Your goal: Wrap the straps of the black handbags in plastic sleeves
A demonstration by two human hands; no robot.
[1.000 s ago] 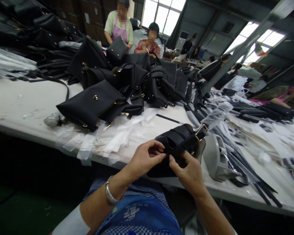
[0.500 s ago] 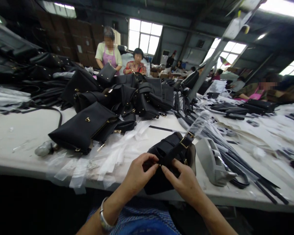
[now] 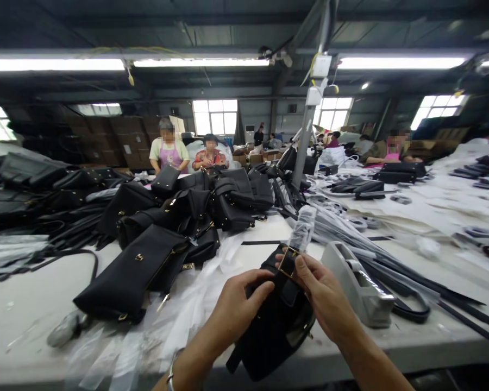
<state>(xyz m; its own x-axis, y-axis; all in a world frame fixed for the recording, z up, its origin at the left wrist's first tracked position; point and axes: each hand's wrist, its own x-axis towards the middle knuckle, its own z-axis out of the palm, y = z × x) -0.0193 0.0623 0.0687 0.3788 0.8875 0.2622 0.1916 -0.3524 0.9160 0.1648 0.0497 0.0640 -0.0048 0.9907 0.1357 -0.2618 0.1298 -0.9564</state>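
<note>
A small black handbag stands tilted at the table's front edge between my hands. My left hand pinches the near side of the bag, thumb and forefinger close together. My right hand is closed on the bag's strap, beside a gold-coloured buckle. Clear plastic film wraps the strap beyond the buckle. The fingertips of my right hand are partly hidden behind the strap.
A grey tape dispenser stands right of the bag, near long black straps. A larger black bag lies to the left, before a heap of bags. Plastic strips hang over the edge. Co-workers sit and stand beyond.
My right hand has shifted up from the bag's front to the strap by the buckle. The bag has turned and tilted. My view has levelled and lifted.
</note>
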